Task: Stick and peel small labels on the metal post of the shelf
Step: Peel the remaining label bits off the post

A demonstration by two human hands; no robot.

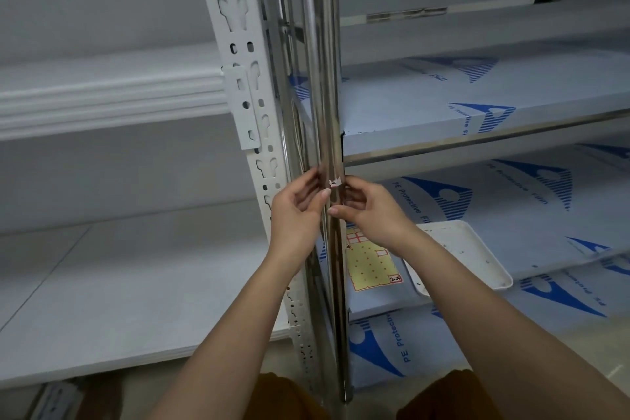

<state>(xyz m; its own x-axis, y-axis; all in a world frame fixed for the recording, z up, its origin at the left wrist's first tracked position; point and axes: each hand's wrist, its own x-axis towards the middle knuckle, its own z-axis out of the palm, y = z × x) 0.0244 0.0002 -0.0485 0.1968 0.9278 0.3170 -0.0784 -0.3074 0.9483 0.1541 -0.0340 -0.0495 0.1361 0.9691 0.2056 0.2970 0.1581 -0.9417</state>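
Now I see a small white label (335,182), torn-edged with red marks, stuck on the shiny metal post (318,78); my left hand (300,211) and right hand (370,211) flank it, fingers curled, right fingertips touching it

Both hands (300,211) (366,211) at label (335,182) on post (320,78).
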